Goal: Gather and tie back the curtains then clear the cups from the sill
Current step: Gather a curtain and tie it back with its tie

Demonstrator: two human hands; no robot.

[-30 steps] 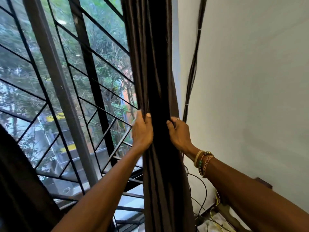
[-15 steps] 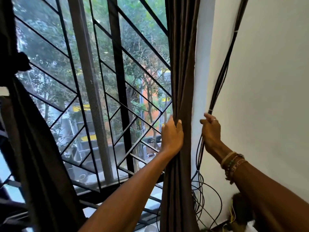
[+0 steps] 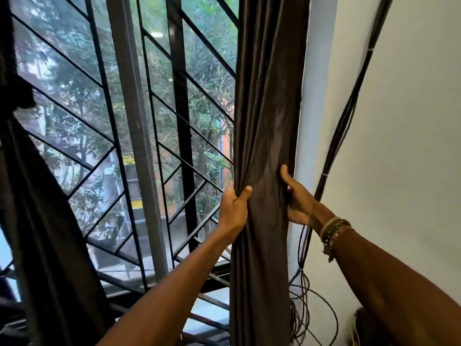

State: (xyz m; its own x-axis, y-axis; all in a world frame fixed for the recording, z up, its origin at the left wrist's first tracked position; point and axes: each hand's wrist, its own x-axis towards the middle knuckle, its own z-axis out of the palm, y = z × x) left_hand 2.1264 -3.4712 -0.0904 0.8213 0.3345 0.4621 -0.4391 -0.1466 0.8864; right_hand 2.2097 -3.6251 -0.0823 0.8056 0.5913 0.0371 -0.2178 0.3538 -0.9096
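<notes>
Satiny brown cloth curtain (image 3: pixel 267 121), black metal grille (image 3: pixel 179 96)

Daylight through window (image 3: pixel 159 101) backlights dark curtain (image 3: pixel 264 121); wide-angle bending at edges; slight motion blur.

Black grille (image 3: pixel 109 113): slanting bars crossing the window, standing alongside a grey post (image 3: pixel 138 136) and a black upright (image 3: pixel 182 121). Trees (image 3: pixel 207 71) showing green beyond the glass, with an orange building (image 3: pixel 225 138) peeking between them. Black cables (image 3: pixel 349 108) running down the white wall (image 3: pixel 411 121) in a bundle, white ties (image 3: pixel 371 49) binding them, and slack loops (image 3: pixel 300 320) hanging low.
</notes>
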